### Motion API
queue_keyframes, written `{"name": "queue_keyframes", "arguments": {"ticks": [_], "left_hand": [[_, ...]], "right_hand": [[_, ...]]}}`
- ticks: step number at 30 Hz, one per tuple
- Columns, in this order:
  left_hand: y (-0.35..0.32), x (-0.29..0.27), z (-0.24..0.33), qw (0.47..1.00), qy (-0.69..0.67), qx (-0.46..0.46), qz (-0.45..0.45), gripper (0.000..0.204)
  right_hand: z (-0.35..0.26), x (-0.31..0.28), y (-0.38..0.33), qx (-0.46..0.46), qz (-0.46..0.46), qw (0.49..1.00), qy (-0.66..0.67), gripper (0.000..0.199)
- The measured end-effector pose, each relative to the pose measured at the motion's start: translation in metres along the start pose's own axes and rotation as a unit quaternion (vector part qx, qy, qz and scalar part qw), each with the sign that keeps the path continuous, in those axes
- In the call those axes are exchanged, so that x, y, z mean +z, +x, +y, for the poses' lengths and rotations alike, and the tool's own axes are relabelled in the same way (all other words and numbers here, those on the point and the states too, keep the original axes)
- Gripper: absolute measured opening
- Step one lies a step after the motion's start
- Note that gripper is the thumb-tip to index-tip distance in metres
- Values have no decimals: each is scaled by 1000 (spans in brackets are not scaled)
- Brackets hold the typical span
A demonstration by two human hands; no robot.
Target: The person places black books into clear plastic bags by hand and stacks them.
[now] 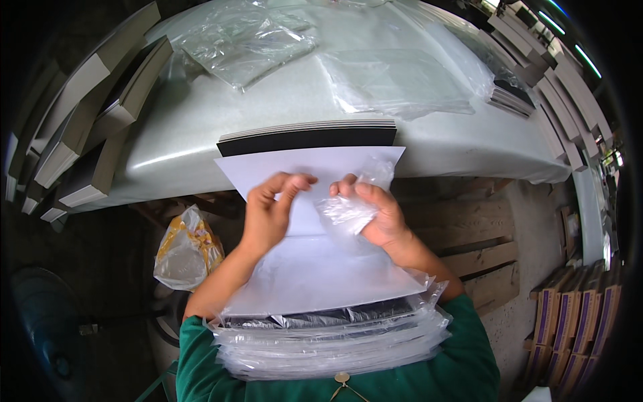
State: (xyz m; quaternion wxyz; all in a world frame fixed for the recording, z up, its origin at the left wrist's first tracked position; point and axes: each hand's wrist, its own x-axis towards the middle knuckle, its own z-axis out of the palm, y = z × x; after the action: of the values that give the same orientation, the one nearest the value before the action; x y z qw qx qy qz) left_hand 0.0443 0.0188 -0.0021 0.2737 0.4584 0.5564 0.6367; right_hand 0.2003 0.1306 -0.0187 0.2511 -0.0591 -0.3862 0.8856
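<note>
While the left hand (268,214) pinches the white sheet (315,228) & the right hand (375,211) grips a crumpled clear bag (345,211) over it, bagged packs (328,338) sit stacked on the lap, w/ unbagged black boards (308,137) left on the table (174,147).

Grey boards (100,120) stacked along counter's left edge | loose clear bags (248,40) and (395,84) lying on pale counter (167,147) | yellow-and-clear bag (186,249) down on floor at left | purple-edged cartons (576,315) lined up lower right | wooden pallet (469,241) under counter
</note>
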Motion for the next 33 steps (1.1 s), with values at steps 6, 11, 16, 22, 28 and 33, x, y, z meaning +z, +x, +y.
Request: {"name": "queue_keyframes", "arguments": {"ticks": [6,11,16,22,28,33], "left_hand": [[-2,3,5,989,11,64,-135,18],[-4,0,-4,994,-49,16,-93,17],[-5,-14,8,920,-302,-244,-60,33],[-1,-28,32,922,-205,-141,-296,22],[-6,-51,16,864,196,-195,-421,26],[-12,-55,7,910,-397,-119,36,22]], "right_hand": [[-2,0,-9,-33,64,991,-113,26],[5,-4,-14,-17,23,999,-19,26],[-15,-11,-20,-2,-41,998,-47,16],[-56,-24,-40,97,-54,980,-162,14],[-67,-45,-48,-32,89,995,23,26],[-60,-41,-51,190,54,948,-250,27]]}}
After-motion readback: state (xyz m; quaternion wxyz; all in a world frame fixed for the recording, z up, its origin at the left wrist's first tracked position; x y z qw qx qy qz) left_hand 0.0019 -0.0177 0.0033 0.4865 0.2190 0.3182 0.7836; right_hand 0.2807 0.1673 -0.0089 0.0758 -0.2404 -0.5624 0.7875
